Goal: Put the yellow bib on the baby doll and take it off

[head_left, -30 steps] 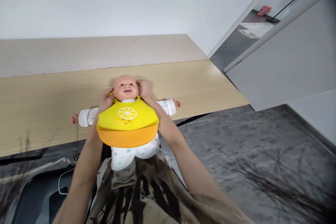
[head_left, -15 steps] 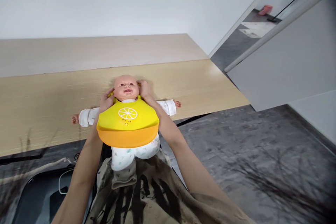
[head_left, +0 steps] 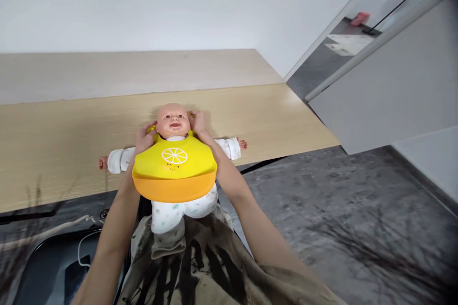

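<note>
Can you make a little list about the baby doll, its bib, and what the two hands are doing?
doll: lies face up at the table edge, arms spread
bib: yellow with an orange pocket and a lemon face, over the doll's chest
left hand: at the doll's neck, on the bib's strap
right hand: beside the doll's head, at the other strap
clothes: white printed romper
below: patterned cloth

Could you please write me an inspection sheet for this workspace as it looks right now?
Surface: light wooden table, bare wood around the doll.
Things: baby doll on its back at the table edge, wearing a yellow bib with an orange pocket.
Clutter: nothing seen.
Hands: left hand and right hand at the bib's neck, beside the doll's head.
Cables: white cable on a dark tray below.
Surroundings: white wall, grey floor.
</note>
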